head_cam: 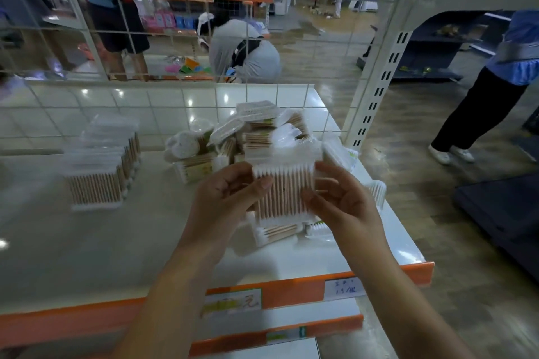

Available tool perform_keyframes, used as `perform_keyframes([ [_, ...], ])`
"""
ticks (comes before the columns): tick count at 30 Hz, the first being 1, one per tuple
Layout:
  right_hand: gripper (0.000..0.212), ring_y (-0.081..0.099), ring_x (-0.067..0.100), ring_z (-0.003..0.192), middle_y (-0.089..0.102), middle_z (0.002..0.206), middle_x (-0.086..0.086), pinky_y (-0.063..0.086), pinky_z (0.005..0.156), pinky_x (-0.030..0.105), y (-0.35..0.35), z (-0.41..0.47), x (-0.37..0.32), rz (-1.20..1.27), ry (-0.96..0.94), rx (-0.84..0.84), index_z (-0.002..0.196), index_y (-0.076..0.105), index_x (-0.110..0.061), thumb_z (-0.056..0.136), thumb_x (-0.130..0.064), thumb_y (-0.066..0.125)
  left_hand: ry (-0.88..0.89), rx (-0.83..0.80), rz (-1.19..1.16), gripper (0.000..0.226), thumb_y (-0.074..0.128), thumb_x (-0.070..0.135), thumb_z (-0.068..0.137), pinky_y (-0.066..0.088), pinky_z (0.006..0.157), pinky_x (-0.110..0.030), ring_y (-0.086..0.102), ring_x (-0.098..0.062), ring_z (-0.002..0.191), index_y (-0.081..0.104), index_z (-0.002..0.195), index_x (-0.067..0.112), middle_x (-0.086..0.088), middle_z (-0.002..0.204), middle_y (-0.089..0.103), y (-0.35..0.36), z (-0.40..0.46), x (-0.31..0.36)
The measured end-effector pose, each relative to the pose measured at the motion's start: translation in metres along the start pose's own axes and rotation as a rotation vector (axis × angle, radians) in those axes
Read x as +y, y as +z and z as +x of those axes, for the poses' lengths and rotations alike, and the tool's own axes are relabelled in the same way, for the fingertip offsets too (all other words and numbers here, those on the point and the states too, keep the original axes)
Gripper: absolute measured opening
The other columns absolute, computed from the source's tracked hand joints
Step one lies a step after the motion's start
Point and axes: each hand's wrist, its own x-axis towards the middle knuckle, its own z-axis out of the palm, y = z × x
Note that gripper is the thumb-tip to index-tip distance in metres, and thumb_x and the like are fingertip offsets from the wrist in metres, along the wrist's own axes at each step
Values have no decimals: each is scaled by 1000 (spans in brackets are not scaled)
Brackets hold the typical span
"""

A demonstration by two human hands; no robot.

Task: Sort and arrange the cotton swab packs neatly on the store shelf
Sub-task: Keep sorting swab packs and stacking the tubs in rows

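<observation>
- The person's left hand (230, 192) and right hand (341, 198) are holding one clear cotton swab pack (284, 192) between them, just above the white shelf (87, 242).
- The left grip is curling round the pack's left edge, thumb lying across the front; the right grip is pinching its right edge, with the upper fingers only loosely bent.
- Inside the held pack, wooden-stemmed swabs are lying side by side, white tips showing along the top and bottom.
- Right behind the hands, a loose heap of swab packs (256, 131) is sitting untidily at the shelf's right end, some flat, some tilted; a round pack (183, 144) is showing its white tips at the heap's left.
- More packs (274, 232) are lying on the shelf beneath the hands.
- Well to the left, a neat stack of packs (102, 163) is standing on the shelf, blurred.
- An orange price strip (291, 290) with paper labels is running along the shelf's front edge.
- Beyond the wire grid back panel (116, 38), one person is crouching on the shop floor and another is standing.
</observation>
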Motion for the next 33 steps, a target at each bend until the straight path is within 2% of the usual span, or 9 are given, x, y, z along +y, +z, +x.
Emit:
perform_keyframes([
  [5,46,63,16,72,65,74,-3,56,70,37,35,12,-10,-132,-73,-58,103,57,-30,61,-17,72,6,-13,44,23,66,20,63,55,64,-25,69,-16,76,71,84,15,-4,82,73,-35,-9,15],
  [9,31,66,22,79,68,84,1,56,71,40,76,21,-14,-193,-133,-93,87,64,-37,59,-29,76,48,26,147,23,68,5,72,55,66,-22,69,-10,76,70,85,23,4,79,73,-79,-14,33],
  [13,33,66,20,85,66,96,9,57,71,37,130,31,-15,-194,-167,-91,88,57,-29,74,-3,72,159,164,641,25,70,14,80,46,67,-7,61,6,73,63,88,37,16,75,67,-141,-22,45],
  [16,35,65,13,82,64,89,0,56,67,28,179,37,-9,-181,-196,-123,87,56,-29,76,1,69,288,285,1154,20,63,23,87,48,74,-27,64,-16,84,67,106,20,3,93,68,-191,-33,49],
  [20,42,63,15,83,61,87,-4,55,66,27,239,44,19,-188,-214,-156,84,53,-36,76,4,68,371,268,1549,26,75,16,75,53,56,-40,66,-33,72,69,98,7,-12,84,70,-254,-42,38],
  [23,42,64,10,78,61,84,-5,55,63,28,267,49,45,-186,-194,-155,83,53,-33,75,6,68,232,187,1603,25,71,18,79,54,58,-41,66,-33,79,68,101,6,-12,88,69,-286,-45,28],
  [26,43,61,7,71,59,80,-9,54,61,27,284,52,68,-222,-164,-101,79,52,-30,72,9,69,25,90,1582,36,52,32,92,48,83,-38,55,-27,109,56,125,17,-5,118,61,-304,-47,18],
  [31,34,60,22,80,57,85,-5,55,68,38,296,53,97,-429,-185,46,91,53,-19,74,6,68,-13,21,1532,39,42,38,95,42,92,-29,48,-18,119,49,132,25,2,129,54,-319,-45,5],
  [33,31,57,20,82,57,94,2,52,67,31,296,55,103,-514,-217,82,97,56,-14,73,2,70,17,2,1474,38,44,36,95,41,91,-29,50,-18,117,51,130,24,2,127,56,-323,-43,3],
])
